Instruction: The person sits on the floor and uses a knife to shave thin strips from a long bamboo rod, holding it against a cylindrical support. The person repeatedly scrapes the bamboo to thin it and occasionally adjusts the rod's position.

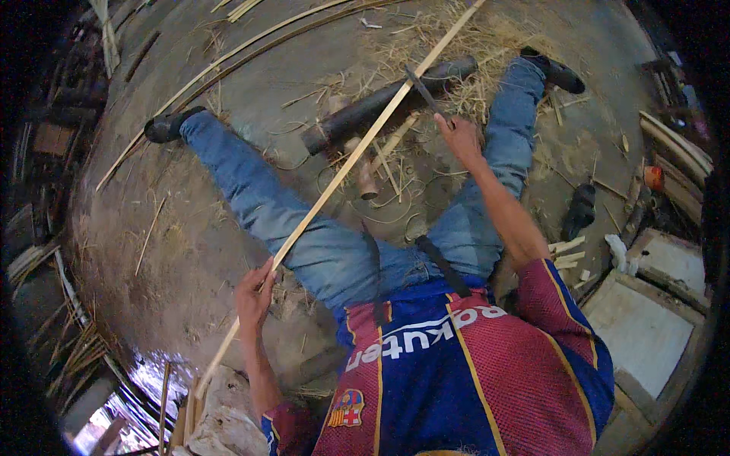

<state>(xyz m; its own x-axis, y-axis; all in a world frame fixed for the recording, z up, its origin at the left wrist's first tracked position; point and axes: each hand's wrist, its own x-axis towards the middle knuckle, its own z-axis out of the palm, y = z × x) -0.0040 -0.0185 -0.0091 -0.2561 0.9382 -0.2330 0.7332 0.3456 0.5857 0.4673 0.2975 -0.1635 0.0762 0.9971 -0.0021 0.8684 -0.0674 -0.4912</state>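
Note:
A long pale strip, apparently split bamboo (344, 173), runs slantwise from the far edge, over my thigh, down past my left side. My left hand (255, 293) is closed around its near part. In my right hand (461, 141) is a knife (423, 90), its dark blade lying against the strip's far part. Beneath the strip, a dark cylindrical log or pipe (357, 119) lies crosswise on the ground between my outstretched legs. A short round wooden piece (366, 179) extends toward me from under the log.
Thin shavings (487, 83) litter the ground around the log. Long curved strips (228, 59) lie at the far left. To the right are a dark shoe-like object (580, 211), short pale sticks (566, 254) and framed white panels (642, 330). A pale sack (226, 418) sits near my left arm.

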